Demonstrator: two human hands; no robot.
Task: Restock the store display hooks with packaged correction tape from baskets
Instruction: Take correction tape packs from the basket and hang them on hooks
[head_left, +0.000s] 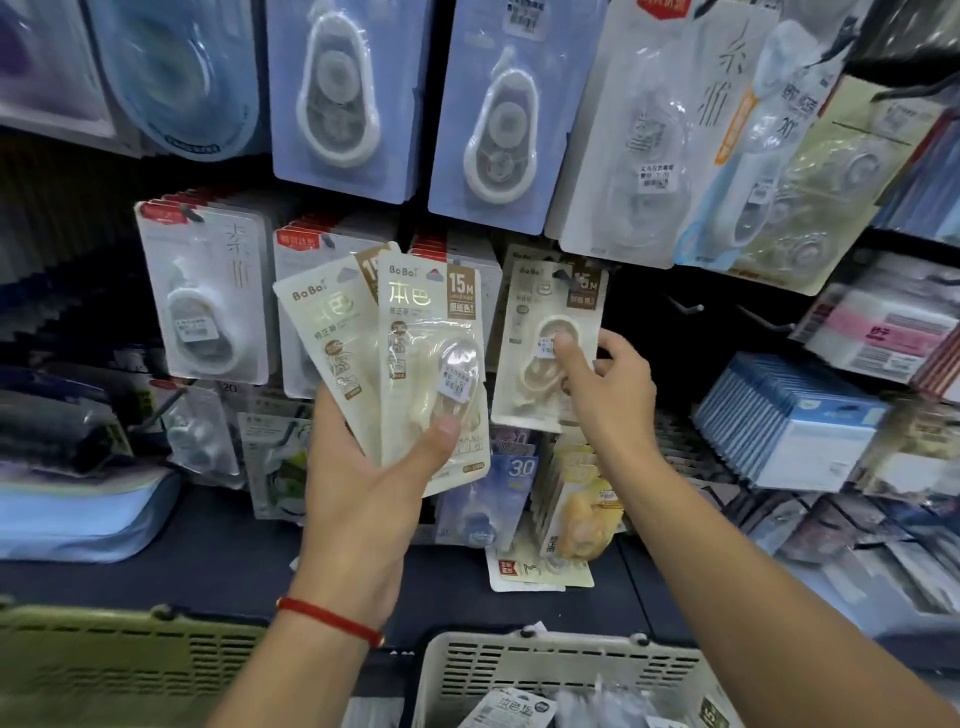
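Fingers (566, 353) pinch one hung pack (545, 343); left hand (363, 478) grips two packs (415, 364)

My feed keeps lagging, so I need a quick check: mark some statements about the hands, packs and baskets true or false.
1. The left hand holds several cream blister-packed correction tape packs fanned out. True.
2. The right hand is empty. False: its fingers pinch a single cream pack at the display hook.
3. A red string bracelet is on the right wrist. False: it is on the left wrist.
4. The white slotted plastic basket below holds more packs. True.
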